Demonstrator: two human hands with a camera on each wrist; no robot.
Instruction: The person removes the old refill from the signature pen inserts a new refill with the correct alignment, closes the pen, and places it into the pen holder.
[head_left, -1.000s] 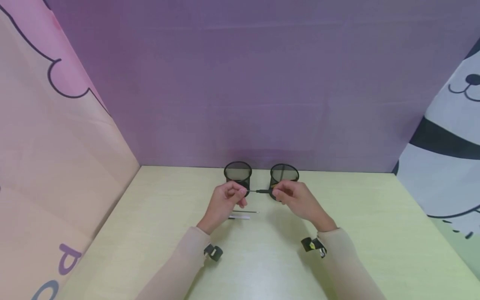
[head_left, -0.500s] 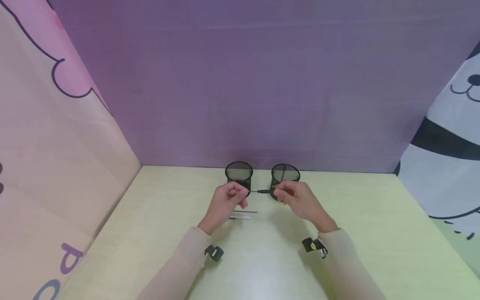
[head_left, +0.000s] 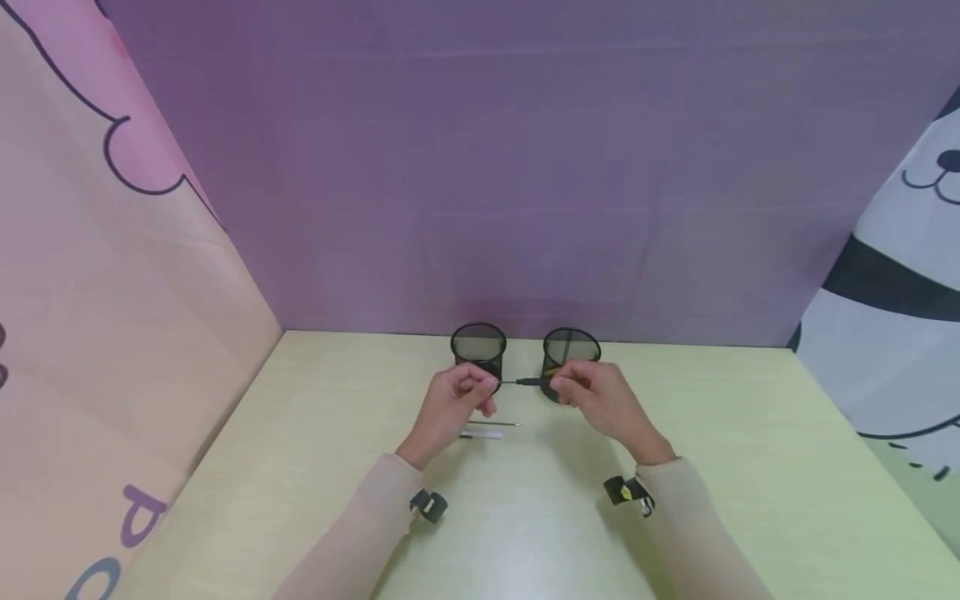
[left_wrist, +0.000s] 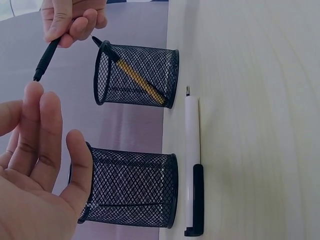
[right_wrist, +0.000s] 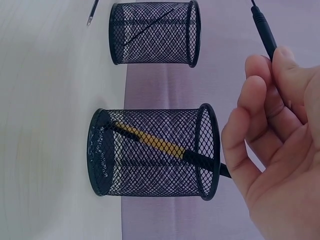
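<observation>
My right hand (head_left: 600,398) pinches a slim black pen-like barrel (right_wrist: 264,31), with grooves near its narrow end. From that end a thin rod (head_left: 507,382) runs to my left hand (head_left: 454,403), whose thumb and forefinger pinch it. The two hands hold the pieces level, above the table, in front of the mesh cups. On the table below lie a white pen (left_wrist: 192,145) with a black clip and, alongside it, a thin dark rod (head_left: 495,423) with a shiny metal tip. Whether the pinched rod goes inside the barrel is hidden.
Two black mesh pen cups stand at the table's back edge. The right cup (right_wrist: 155,180) holds a yellow-and-black pen (right_wrist: 155,142); the left cup (left_wrist: 131,187) shows no pen. A purple backdrop (head_left: 480,167) rises behind the table (head_left: 750,467).
My right hand and the black barrel shift very slightly right. Otherwise the hands keep their grips, and the cups and things on the table stay put apart from a small camera drift.
</observation>
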